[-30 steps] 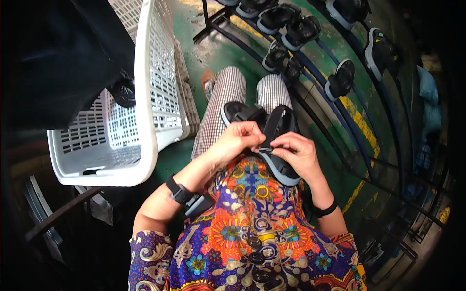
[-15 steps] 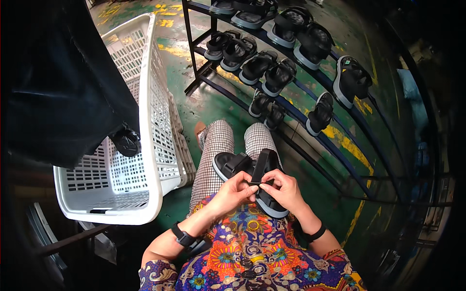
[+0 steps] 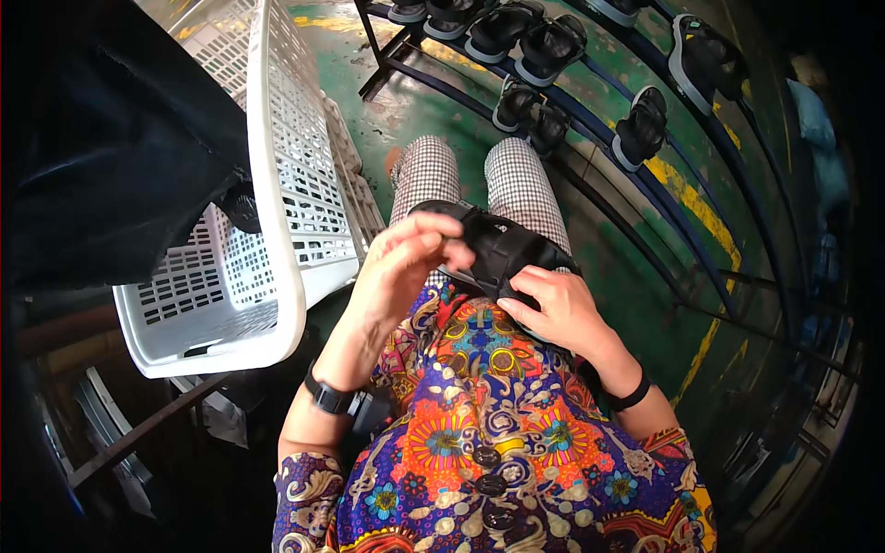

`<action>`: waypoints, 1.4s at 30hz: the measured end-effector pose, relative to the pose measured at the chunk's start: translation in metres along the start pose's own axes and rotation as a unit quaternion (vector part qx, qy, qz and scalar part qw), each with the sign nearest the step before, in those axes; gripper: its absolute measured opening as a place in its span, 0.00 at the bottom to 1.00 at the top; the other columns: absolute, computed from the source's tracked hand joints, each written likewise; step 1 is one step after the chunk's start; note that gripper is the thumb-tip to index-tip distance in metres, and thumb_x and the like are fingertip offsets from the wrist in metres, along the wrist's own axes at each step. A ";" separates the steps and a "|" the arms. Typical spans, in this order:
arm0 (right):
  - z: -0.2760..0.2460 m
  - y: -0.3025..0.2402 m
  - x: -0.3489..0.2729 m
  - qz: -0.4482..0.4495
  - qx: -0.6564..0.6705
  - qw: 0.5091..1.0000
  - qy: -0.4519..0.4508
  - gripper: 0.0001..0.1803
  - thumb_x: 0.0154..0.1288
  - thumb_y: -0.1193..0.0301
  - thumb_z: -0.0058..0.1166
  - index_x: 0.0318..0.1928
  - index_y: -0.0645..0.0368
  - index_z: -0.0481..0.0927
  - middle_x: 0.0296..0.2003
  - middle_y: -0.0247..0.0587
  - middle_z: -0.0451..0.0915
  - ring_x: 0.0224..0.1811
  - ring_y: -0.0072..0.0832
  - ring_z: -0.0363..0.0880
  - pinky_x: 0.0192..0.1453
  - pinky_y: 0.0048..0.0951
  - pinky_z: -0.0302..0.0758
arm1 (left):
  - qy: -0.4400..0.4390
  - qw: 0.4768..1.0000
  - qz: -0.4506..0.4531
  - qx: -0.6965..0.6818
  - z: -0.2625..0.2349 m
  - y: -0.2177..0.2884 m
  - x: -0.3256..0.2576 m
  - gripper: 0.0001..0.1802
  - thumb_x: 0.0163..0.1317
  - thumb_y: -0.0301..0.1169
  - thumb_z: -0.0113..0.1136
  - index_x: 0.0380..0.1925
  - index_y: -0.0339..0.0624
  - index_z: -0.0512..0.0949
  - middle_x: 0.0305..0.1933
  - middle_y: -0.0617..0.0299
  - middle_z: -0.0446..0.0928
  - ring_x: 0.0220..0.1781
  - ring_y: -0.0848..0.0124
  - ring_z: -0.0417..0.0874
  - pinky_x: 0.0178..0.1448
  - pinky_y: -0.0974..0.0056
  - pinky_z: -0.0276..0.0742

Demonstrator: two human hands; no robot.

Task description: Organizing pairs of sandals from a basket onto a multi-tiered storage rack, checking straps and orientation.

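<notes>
One black sandal (image 3: pixel 489 241) lies across my lap (image 3: pixel 524 180) as my right hand (image 3: pixel 560 309) pinches its strap (image 3: pixel 507 258) and my left hand (image 3: pixel 396 267) hangs close, fingers loosely parted, in what looks like strap adjusting, the next move likely calling for a steady hold.

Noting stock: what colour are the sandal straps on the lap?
The straps are black, clearest in head view.

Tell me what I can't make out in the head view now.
Head view:
Left hand: blurred, so any hold is unclear.
Black sandal on the lap: partly covered by the right hand.
White crate: inside partly hidden by the dark sheet.
Racked sandals: topmost ones cut off by the upper edge.
</notes>
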State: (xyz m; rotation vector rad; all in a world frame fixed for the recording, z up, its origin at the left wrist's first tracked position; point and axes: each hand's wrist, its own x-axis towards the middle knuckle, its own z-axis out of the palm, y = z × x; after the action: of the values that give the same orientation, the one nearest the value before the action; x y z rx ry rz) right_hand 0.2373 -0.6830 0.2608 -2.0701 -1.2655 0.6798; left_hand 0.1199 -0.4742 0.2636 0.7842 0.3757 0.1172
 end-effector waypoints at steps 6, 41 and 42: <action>0.001 -0.006 -0.002 -0.022 -0.038 0.999 -0.022 0.15 0.59 0.60 0.58 0.30 0.60 0.77 0.28 0.41 0.76 0.29 0.43 0.78 0.31 0.40 0.73 | -0.007 0.997 0.005 0.081 0.008 -0.024 0.062 0.12 0.65 0.29 0.55 0.47 0.36 0.75 0.36 0.58 0.82 0.38 0.75 0.80 0.45 0.73 0.72; -0.031 -0.066 0.034 -0.101 0.050 0.959 0.260 0.11 0.57 0.76 0.57 0.41 0.66 0.81 0.42 0.48 0.80 0.41 0.42 0.82 0.44 0.33 0.79 | -0.086 0.991 -0.043 0.096 0.015 -0.056 0.040 0.37 0.52 0.25 0.66 0.62 0.40 0.59 0.58 0.61 0.67 0.60 0.71 0.69 0.62 0.65 0.68; -0.034 -0.073 0.033 -0.113 0.035 0.960 0.254 0.11 0.56 0.76 0.57 0.41 0.65 0.81 0.43 0.47 0.80 0.42 0.42 0.82 0.45 0.33 0.79 | -0.076 0.997 -0.010 0.029 0.021 -0.056 0.041 0.34 0.52 0.26 0.64 0.60 0.39 0.63 0.54 0.61 0.71 0.55 0.72 0.72 0.57 0.66 0.71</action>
State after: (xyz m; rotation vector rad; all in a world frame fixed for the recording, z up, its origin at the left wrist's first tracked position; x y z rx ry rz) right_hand 0.2309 -0.6352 0.3330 -1.8393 -1.1275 0.0732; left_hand 0.1639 -0.5179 0.2251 0.8410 0.2439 0.0288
